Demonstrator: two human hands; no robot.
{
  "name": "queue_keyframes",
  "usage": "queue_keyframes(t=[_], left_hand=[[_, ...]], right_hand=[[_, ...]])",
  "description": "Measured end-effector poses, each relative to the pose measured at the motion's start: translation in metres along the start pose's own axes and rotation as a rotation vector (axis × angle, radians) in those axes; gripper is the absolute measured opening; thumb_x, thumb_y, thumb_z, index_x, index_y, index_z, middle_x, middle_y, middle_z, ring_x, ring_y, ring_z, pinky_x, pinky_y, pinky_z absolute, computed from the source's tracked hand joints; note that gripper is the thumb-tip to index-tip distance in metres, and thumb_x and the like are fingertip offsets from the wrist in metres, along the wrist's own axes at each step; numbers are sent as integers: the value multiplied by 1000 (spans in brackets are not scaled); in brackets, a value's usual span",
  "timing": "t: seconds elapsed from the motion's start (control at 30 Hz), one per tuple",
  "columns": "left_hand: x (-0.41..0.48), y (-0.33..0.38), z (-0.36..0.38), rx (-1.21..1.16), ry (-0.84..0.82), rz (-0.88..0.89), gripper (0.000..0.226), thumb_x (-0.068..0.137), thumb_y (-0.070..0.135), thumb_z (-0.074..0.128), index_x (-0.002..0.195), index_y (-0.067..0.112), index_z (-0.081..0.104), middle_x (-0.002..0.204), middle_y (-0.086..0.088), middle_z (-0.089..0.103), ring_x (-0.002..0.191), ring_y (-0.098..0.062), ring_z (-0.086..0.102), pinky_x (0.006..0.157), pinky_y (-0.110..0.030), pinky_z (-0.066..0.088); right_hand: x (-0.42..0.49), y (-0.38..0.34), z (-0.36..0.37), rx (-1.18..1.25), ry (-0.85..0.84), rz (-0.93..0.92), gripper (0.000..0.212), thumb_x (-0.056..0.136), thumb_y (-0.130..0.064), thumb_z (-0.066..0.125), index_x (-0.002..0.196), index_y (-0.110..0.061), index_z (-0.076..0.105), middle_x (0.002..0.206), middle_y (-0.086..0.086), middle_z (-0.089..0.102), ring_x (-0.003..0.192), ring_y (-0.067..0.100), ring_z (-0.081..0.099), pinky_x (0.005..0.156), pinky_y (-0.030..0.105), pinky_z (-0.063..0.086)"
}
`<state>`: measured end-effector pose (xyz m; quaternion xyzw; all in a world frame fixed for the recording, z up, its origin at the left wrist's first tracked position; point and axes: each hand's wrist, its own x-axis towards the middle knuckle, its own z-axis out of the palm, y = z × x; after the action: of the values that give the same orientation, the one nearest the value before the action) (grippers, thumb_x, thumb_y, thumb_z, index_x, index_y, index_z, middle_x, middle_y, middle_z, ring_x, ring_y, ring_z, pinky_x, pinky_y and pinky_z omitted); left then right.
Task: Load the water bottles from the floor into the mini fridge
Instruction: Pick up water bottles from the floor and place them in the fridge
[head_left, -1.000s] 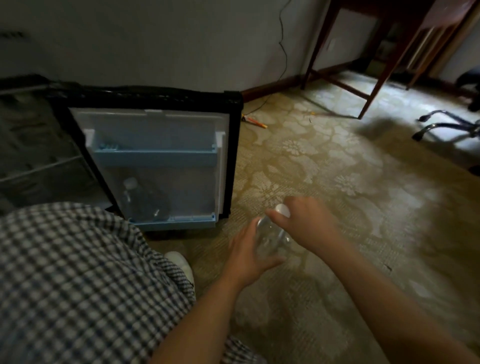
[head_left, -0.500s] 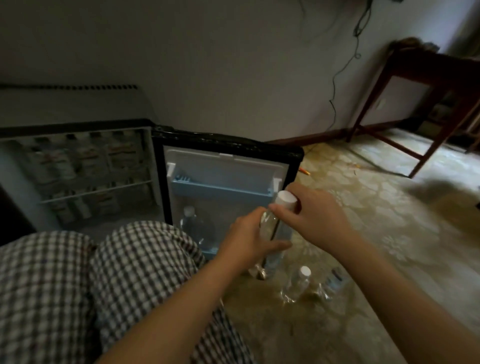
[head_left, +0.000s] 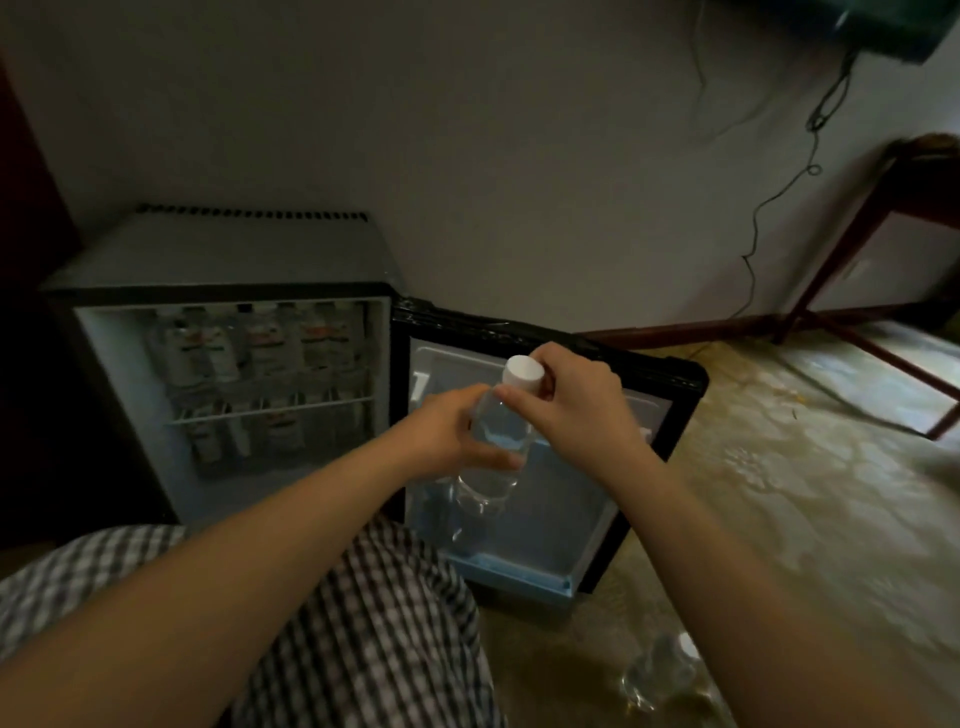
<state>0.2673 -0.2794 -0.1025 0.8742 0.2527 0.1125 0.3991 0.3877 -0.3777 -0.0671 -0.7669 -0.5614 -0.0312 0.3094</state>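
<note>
Both hands' grip closed on water bottle (head_left: 493, 447), left hand (head_left: 457, 436) at body, right hand (head_left: 576, 400) at cap

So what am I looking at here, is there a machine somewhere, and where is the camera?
No machine here: a person works with bare hands, and the single camera sits on their head, looking forward and down. The left hand grips the body of a clear water bottle, while the right hand pinches near its white cap. Behind them stands a mini fridge, its door swung open and its shelves already holding bottles. Another bottle lies on the patterned floor. The checked cloth is the person's clothing.
</note>
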Motion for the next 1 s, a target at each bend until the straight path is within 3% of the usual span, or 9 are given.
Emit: queue_keyframes(t=[0.07, 0.13, 0.23, 0.37, 0.6, 0.77, 1.0], left_hand=[[6, -13, -5, 107, -16, -61, 68, 69, 45, 76, 130, 30, 47, 95, 13, 57, 84, -7, 56, 71, -20, 45], [13, -25, -5, 202, -51, -114, 69, 69, 48, 75, 130, 28, 48, 113, 2, 60, 101, -16, 58, 81, -26, 46], [28, -46, 4, 224, -135, -154, 63, 72, 45, 74, 129, 27, 51, 122, 2, 59, 108, -17, 57, 84, -25, 45], [44, -86, 18, 231, -267, -261, 58, 77, 46, 69, 125, 20, 52, 116, -5, 62, 102, -22, 59, 92, -38, 51], [67, -128, 39, 90, -452, -342, 46, 80, 22, 70, 120, 8, 51, 106, -7, 62, 100, -24, 62, 94, -37, 51], [85, -143, 51, 158, -608, -407, 70, 80, 18, 70, 140, 12, 34, 134, -9, 50, 120, -25, 53, 102, -37, 46], [98, -154, 61, 177, -679, -477, 70, 78, 9, 71, 140, 9, 37, 140, -12, 45, 124, -28, 50, 101, -41, 47]], right_hand=[[7, -1, 18, -25, -25, 7, 35, 82, -48, 62, 93, -16, 55, 82, 1, 63, 81, 23, 61, 69, 36, 46], [10, 2, 39, -62, -36, 11, 37, 83, -51, 59, 94, -16, 53, 87, 5, 66, 86, 28, 61, 68, 34, 40], [13, 12, 67, -97, -46, 26, 41, 85, -53, 55, 97, -14, 52, 88, 7, 68, 88, 32, 62, 65, 32, 33], [9, 28, 100, -92, -113, 32, 39, 87, -49, 56, 100, -12, 54, 88, 8, 69, 84, 30, 63, 64, 33, 38], [-3, 64, 152, -138, -230, 111, 39, 88, -49, 52, 105, -13, 49, 98, 10, 68, 92, 32, 63, 69, 33, 37], [-6, 82, 173, -176, -347, 191, 40, 90, -48, 50, 109, -13, 45, 105, 11, 66, 98, 34, 62, 78, 37, 44], [-12, 91, 190, -188, -417, 243, 39, 94, -43, 45, 119, -14, 42, 114, 10, 63, 105, 34, 59, 81, 37, 43]])
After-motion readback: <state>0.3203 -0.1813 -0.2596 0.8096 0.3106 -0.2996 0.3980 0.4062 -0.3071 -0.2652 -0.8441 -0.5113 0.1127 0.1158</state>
